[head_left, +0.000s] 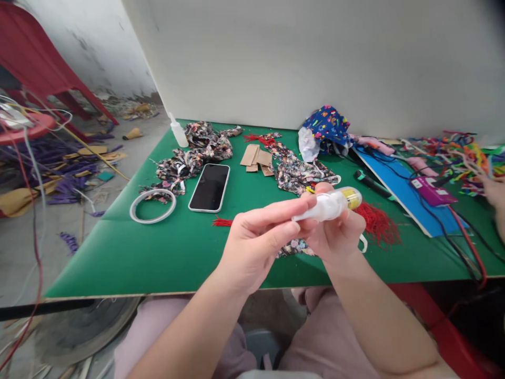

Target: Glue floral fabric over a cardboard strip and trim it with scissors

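Observation:
Both hands are raised over the front part of the green table (189,263). Between them lies a small clear bottle with a white pointed nozzle and a yellow label (333,204), tilted almost level, its tip toward the left. My right hand (339,234) is closed around the bottle's body from below. My left hand (258,237) closes on the white nozzle end, thumb and fingers near the tip. Under the hands lies a floral fabric strip (294,171), partly hidden by them. A red tassel (376,223) spreads beside my right hand.
On the left are a phone (210,188), a roll of tape (153,206), bunched floral fabric (205,145) and a white bottle (179,131). Cardboard pieces (255,158) lie mid-table. At right are a blue board (402,189), a purple device (433,190), cables and another person's hand (496,197).

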Motion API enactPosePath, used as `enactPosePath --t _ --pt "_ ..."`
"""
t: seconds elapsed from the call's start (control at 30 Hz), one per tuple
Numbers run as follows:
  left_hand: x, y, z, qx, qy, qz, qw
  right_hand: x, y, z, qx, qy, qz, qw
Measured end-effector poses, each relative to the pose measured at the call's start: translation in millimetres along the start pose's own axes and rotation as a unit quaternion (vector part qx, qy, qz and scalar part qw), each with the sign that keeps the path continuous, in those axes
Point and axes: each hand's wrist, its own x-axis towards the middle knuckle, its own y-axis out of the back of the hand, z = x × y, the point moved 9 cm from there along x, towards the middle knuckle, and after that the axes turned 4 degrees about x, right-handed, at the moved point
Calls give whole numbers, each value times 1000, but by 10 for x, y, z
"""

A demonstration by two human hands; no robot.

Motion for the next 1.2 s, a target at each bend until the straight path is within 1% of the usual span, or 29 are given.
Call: enactPosePath --t 0.2,0.33,0.43,0.5,0.63,0.7,0.77,0.83,0.9,0.93,1.0,1.03,1.1,1.17,1.2 --pt "-4 -53 -19 -31 14 -26 999 13 16 -74 -29 32 -25 999" --pt "-1 -69 -27 -58 29 -39 997 20 0 -183 -89 73 -43 992" --pt "29 -23 -49 -73 40 -32 996 10 -29 -266 -137 95 -71 983" --pt "64 70 -76 -66 42 -1 997 5 1 -316 -166 102 -69 978" --pt "120 362 -163 -18 53 104 993 12 123 -385 -216 102 -32 971" --pt "141 534 -145 18 35 162 986 21 155 -390 -217 95 -27 971" --pt "162 725 -63 67 1 221 973 34 184 -382 -215 87 -19 973" --pt "199 911 59 134 -30 270 953 46 231 -372 -224 79 1 971" --pt "255 1068 240 229 -67 303 923 59 287 -362 -240 70 23 968" --pt "290 1126 339 293 -82 311 900 67 321 -360 -248 67 34 966" --pt "365 1221 506 444 -84 321 832 98 408 -367 -266 60 61 960" --pt "414 1252 555 511 -76 312 797 123 460 -380 -276 58 78 956" --pt "495 1329 592 599 -53 290 744 197 577 -436 -304 60 122 943" --pt "566 1413 533 661 -9 255 706 302 680 -512 -341 64 166 923" --pt "593 1446 485 678 9 235 696 364 711 -546 -364 65 179 912"
